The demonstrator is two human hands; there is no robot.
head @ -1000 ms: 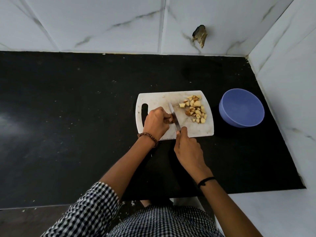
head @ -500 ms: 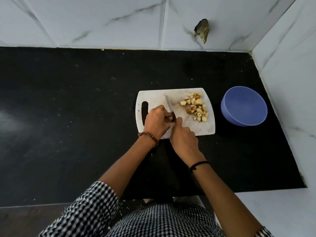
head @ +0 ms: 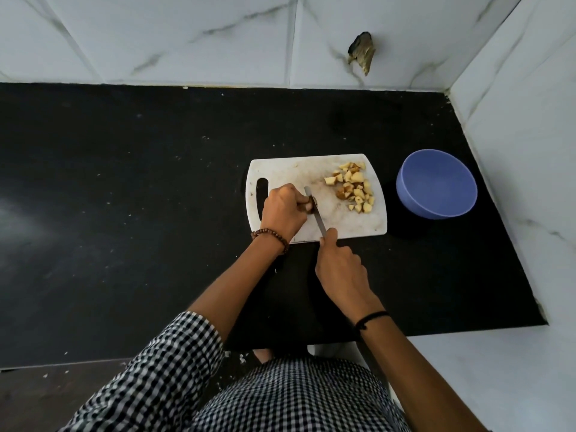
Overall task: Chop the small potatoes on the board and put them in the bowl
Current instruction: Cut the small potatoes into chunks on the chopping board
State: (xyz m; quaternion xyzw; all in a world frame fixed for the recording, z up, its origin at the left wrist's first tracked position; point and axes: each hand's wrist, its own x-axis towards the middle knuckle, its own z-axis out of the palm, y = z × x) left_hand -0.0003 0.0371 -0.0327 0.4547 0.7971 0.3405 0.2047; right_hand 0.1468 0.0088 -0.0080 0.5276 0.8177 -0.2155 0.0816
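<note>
A white cutting board (head: pixel 290 169) lies on the black counter. My left hand (head: pixel 282 212) pinches a small brown potato (head: pixel 310 204) against the board near its middle. My right hand (head: pixel 339 266) grips the handle of a knife (head: pixel 315 213) at the board's near edge; the blade lies right beside the potato. A pile of chopped potato pieces (head: pixel 353 187) sits on the board's right part. To the right of the board stands a blue bowl (head: pixel 436 183) with nothing visible in it.
The black counter (head: pixel 124 198) stretches far to the left. White marble-tiled walls close off the back and the right side. A dark broken patch (head: pixel 361 56) marks the back wall. A white ledge (head: pixel 498 369) lies at the near right.
My right hand has pulled back toward me, drawing the knife along beside the potato. My left hand stays on the potato. The view shifted slightly.
</note>
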